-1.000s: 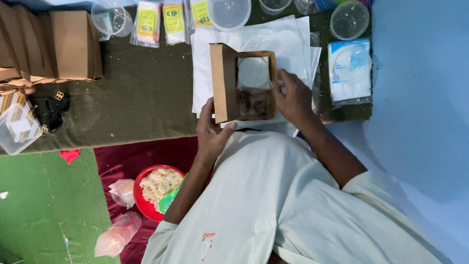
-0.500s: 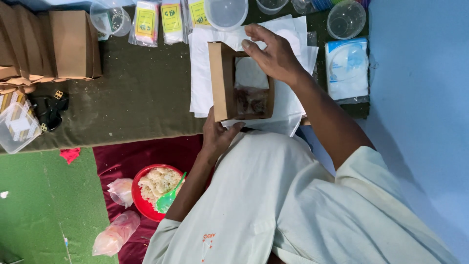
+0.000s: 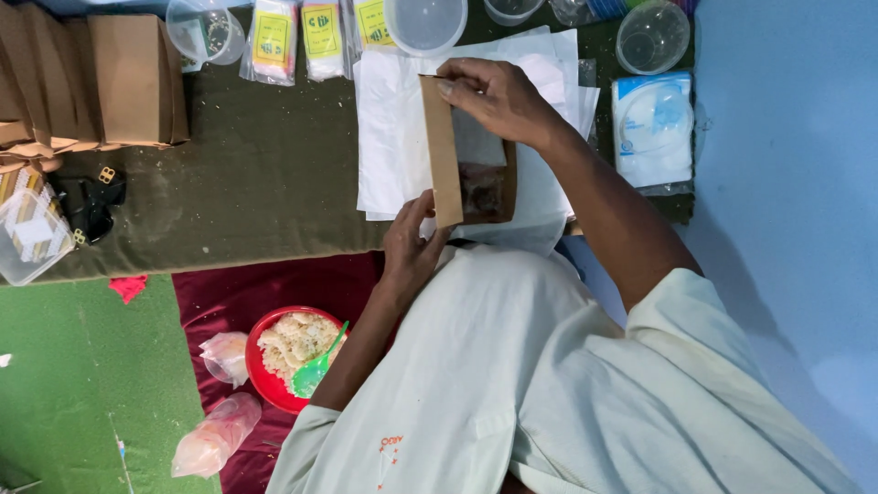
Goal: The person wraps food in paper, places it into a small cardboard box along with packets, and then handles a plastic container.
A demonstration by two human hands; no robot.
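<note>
Head view: the brown cardboard box lies on white paper sheets. The right hand pinches its half-raised lid at the far corner; the left hand grips the near corner. The lid could slip and catch the dark contents. Beyond the box lie yellow-labelled sachets; to its right, a white-and-blue packet.

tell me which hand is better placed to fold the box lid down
Right, probably. The right hand already grips the top edge of the raised lid; the left hand only steadies the brown box at its near corner.
</note>
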